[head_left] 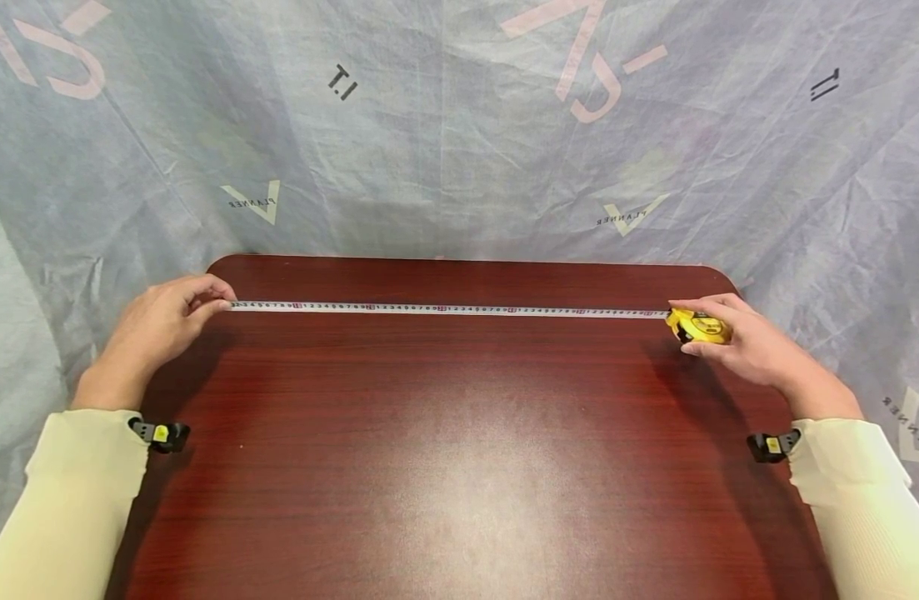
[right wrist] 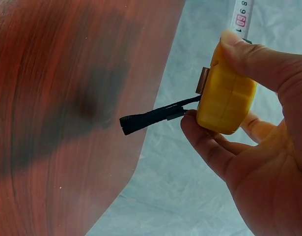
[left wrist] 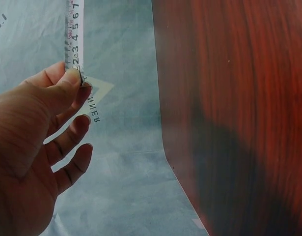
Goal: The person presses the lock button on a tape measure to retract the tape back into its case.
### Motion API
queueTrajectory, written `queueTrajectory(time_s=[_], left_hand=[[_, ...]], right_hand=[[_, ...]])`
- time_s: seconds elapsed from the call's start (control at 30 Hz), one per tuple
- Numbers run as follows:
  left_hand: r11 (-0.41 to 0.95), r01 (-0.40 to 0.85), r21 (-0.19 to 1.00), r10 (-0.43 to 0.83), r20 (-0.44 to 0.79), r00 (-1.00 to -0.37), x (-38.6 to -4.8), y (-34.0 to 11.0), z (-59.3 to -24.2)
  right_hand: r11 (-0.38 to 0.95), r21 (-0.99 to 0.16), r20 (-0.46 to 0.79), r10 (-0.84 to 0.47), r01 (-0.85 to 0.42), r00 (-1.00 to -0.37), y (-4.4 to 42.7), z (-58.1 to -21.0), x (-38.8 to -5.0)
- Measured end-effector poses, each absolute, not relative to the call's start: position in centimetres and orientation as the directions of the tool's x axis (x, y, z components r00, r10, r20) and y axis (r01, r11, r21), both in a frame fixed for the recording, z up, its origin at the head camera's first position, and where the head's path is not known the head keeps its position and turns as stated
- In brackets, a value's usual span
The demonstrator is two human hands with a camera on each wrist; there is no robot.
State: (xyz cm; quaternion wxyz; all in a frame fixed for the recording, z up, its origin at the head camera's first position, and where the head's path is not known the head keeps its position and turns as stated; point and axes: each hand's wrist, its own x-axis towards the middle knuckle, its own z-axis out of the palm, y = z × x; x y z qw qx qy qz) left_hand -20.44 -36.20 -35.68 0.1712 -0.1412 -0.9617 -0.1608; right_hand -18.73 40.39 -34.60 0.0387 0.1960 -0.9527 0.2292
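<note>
Left hand [head_left: 167,321]: grip pinches the free end of the blade [head_left: 444,309] between thumb and forefinger, the other fingers curving away from it. Right hand [head_left: 755,342]: grip holds the yellow tape-measure case [head_left: 701,327], thumb beside the mouth where the blade emerges. Blade runs nearly straight between the two, across the far part of the bench [head_left: 489,450] in the head view; shadows suggest it is held above the surface.

Technique, as I judge it: keep light, even tension; keep both ends level so the blade neither sags nor twists; keep the right thumb off the figures at the mouth (lock position not readable from here). A slipped left pinch could let the blade snap back.

Outward: black strap [right wrist: 151,118] juts from the case, apart from the blade. Printed cloth [head_left: 429,150] hangs behind the bench; its nearness is the likeliest snag. Nothing seen crosses the blade's line.
</note>
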Motion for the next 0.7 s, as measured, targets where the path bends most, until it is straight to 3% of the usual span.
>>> queueTrajectory(time_s=[0.7], left_hand=[[0.912,0.316,0.262,0.215,0.350,-0.912,-20.4,-35.7,-35.6]], right_hand=[[0.798,-0.423,0.193,-0.383,-0.429,-0.903,38.9,-34.4,-18.9]])
